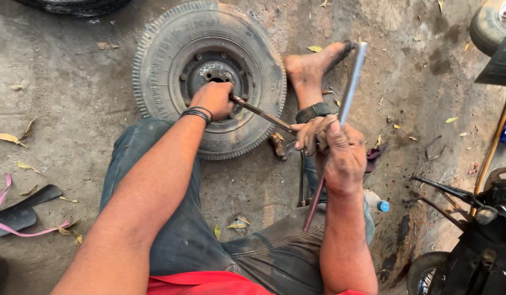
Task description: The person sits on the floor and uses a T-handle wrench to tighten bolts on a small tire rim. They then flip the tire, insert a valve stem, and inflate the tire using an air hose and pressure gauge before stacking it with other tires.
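2 hands grip tools: left hand (213, 100) a rusty rod (262, 114) at the tyre (209, 76), right hand (332, 146) a metal bar (352, 82).

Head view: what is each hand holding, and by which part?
Left hand grips the wheel-side end of a thin rusty metal rod at the black tyre's hub. Right hand grips a long flat grey steel bar around its middle.

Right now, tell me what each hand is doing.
Left hand: closed on a rusty tool at the wheel hub.
Right hand: closed around a long metal bar.
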{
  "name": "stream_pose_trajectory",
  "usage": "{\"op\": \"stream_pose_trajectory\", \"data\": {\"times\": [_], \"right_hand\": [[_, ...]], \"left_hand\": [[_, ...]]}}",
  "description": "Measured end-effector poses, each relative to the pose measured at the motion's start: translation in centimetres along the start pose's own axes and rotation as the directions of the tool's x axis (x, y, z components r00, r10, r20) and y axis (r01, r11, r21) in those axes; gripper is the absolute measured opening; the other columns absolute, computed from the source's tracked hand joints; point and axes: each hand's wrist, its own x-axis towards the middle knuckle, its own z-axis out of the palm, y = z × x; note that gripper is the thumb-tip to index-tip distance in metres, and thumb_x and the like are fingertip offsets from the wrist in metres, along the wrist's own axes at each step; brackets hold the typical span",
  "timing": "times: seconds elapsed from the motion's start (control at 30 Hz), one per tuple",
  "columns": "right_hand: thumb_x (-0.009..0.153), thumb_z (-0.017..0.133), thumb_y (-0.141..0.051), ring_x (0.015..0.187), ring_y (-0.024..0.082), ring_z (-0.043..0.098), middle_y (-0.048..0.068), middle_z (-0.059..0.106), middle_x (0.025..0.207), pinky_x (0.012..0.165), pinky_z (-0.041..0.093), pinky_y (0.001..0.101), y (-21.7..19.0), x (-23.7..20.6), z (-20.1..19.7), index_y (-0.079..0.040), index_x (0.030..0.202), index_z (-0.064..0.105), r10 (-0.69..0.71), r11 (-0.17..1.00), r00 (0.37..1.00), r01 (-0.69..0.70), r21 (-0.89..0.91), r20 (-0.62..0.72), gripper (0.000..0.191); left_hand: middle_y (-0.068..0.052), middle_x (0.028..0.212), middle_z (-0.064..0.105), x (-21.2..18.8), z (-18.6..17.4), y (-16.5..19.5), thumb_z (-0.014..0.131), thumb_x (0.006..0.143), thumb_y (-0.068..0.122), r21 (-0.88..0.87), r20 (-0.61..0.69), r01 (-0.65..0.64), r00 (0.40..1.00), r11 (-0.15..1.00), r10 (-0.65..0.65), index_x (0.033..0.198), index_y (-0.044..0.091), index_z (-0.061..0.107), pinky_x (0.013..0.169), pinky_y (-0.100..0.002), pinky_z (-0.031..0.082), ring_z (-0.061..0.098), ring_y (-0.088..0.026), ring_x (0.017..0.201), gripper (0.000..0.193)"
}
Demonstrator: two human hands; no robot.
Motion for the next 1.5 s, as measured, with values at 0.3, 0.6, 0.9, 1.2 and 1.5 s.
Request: {"op": "stream_pose_trajectory", "data": {"times": [0.3, 0.6, 0.9, 1.2, 1.5], "right_hand": [[0.109, 0.048, -0.039, 0.072, 0.018, 0.063, 0.007, 0.067, 0.076, 0.08, 0.054, 0.0388, 0.0, 1.5, 1.4, -0.001, 0.087, 0.064, 0.155, 0.923, 0.978, -0.193, -0.333, -0.139, 0.047], [0.077, 0.081, -0.025, 0.076, 0.029, 0.067, 0.013, 0.066, 0.078, 0.077, 0.051, 0.045, -4.4, 6.0, 3.3, -0.007, 0.076, 0.065, 0.016, 0.461, 0.933, 0.313, -0.831, 0.361, 0.024], [0.087, 0.077, -0.023, 0.087, 0.033, 0.069, 0.011, 0.067, 0.086, 0.075, 0.054, 0.0461, -3.5, 5.1, 4.7, -0.007, 0.087, 0.061, -0.452, 0.037, 0.889, 0.097, -0.995, 0.07, 0.022], [0.081, 0.074, -0.024, 0.084, 0.038, 0.069, 0.014, 0.071, 0.088, 0.091, 0.043, 0.0694, -3.9, 2.9, 2.4, -0.01, 0.095, 0.068, -0.428, 0.079, 0.901, 0.106, -0.991, 0.062, 0.021], [0.08, 0.078, -0.041, 0.081, 0.043, 0.07, 0.02, 0.072, 0.088, 0.071, 0.054, 0.0526, -0.6, -3.0, -2.2, -0.008, 0.097, 0.07, -0.074, 0.195, 0.917, -0.371, -0.908, -0.391, 0.038]], "left_hand": [[-0.024, 0.11, 0.07, 0.4, 0.4, 0.1, 0.075, 0.087, 0.041, 0.005, -0.035, -0.023, 0.999, 1.0, 0.024, 0.106, 0.005, 0.068, 0.092, -0.052, 0.053, 0.066, -0.043, 0.106, 0.042], [-0.023, 0.108, 0.073, -0.5, -2.3, 2.0, 0.076, 0.083, 0.039, 0.012, 0.011, -0.046, 0.999, 0.999, 0.046, 0.111, 0.007, 0.068, 0.095, -0.052, 0.053, 0.069, -0.041, 0.106, 0.043], [-0.019, 0.101, 0.073, -7.7, -8.7, 6.5, 0.066, 0.094, 0.018, -0.279, -0.673, -0.43, 0.725, 0.859, 0.145, 0.103, 0.006, 0.069, 0.087, -0.047, 0.057, 0.072, -0.037, 0.095, 0.015], [-0.012, 0.109, 0.07, -12.2, -16.2, 18.1, 0.072, 0.095, 0.038, 0.555, -0.546, -0.574, 0.293, 0.601, 0.785, 0.103, 0.009, 0.071, 0.104, -0.05, 0.042, 0.063, -0.032, 0.107, 0.03], [-0.006, 0.08, 0.068, -6.3, -16.4, 17.6, 0.068, 0.1, 0.036, 0.523, -0.44, -0.552, 0.478, 0.649, 0.76, 0.078, 0.014, 0.07, 0.091, -0.053, 0.043, 0.061, -0.031, 0.092, 0.032]]}}
